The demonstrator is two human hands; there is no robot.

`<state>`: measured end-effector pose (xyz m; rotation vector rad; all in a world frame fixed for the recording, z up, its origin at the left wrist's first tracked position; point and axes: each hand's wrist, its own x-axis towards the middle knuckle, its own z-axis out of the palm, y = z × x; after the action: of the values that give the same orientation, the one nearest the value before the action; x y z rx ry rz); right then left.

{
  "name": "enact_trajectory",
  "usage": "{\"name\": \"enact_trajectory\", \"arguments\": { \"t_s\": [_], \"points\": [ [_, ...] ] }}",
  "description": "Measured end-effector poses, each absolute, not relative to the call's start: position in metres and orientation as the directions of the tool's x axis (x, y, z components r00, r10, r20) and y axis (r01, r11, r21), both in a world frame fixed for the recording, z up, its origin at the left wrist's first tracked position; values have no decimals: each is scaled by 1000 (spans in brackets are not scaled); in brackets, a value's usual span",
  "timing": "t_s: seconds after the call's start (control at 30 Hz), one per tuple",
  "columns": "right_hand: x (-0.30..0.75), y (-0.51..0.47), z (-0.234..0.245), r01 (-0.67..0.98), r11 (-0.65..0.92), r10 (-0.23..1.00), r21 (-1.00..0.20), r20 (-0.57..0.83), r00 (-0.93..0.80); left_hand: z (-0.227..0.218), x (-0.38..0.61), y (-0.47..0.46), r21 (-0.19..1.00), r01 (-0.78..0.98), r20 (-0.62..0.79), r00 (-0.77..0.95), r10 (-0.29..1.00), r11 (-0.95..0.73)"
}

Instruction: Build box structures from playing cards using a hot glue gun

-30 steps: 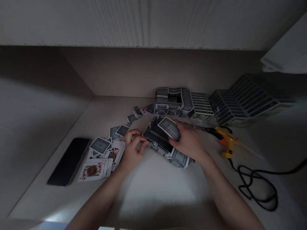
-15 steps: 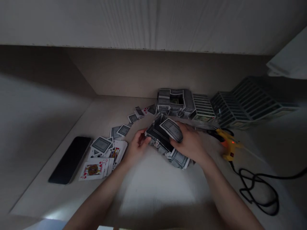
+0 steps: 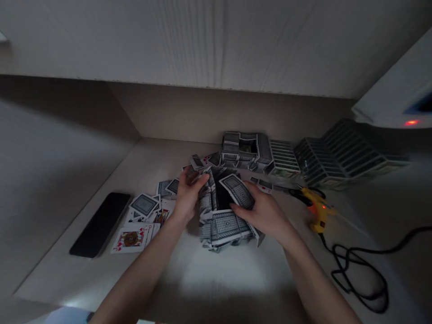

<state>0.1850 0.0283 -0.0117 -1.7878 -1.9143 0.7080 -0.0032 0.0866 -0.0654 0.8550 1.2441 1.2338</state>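
A hollow box built of playing cards (image 3: pixel 227 226) stands in front of me, its dark inside facing up. My left hand (image 3: pixel 188 194) grips its left wall, thumb on the rim and fingers on the outer side. In my right hand (image 3: pixel 266 210) a patterned-back playing card (image 3: pixel 238 191) is pinched at its right edge and slants over the opening. Whether that hand also touches the box's right wall is hard to tell. Behind the box stands a second card-built block (image 3: pixel 230 147) with a square hole in its front.
Left lie a black phone (image 3: pixel 100 225) and loose playing cards (image 3: pixel 131 238). A yellow glue gun (image 3: pixel 316 210) with a lit red light and looped black cord (image 3: pixel 359 297) lies right. Stepped, slatted card structures (image 3: pixel 351 150) stand at the back right, below a white overhang (image 3: pixel 398 85).
The box has been turned so its patterned front side faces me. My left hand has moved up along its left wall. The right hand still holds the card over the opening.
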Motion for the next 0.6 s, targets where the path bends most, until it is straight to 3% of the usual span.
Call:
{"name": "enact_trajectory", "arguments": {
  "t_s": [0.27, 0.4, 0.5, 0.6],
  "points": [
    [213, 28, -4, 500, 3, 916, -866, -198, -349, -30, -5, 116, 938, -53, -310, 315, 897, 343],
    [228, 27, 2, 384, -65, 814, -921, -271, -514, -25, -3, 126, 952, 19, -283, 427, 859, 305],
    [234, 27, 1, 384, -18, 768, -923, -259, -586, -21, -3, 130, 969, 69, -243, 474, 846, 239],
    [238, 27, 0, 487, 125, 740, -864, -247, -626, -15, -6, 131, 981, 160, -176, 495, 851, 110]
  ]
}}
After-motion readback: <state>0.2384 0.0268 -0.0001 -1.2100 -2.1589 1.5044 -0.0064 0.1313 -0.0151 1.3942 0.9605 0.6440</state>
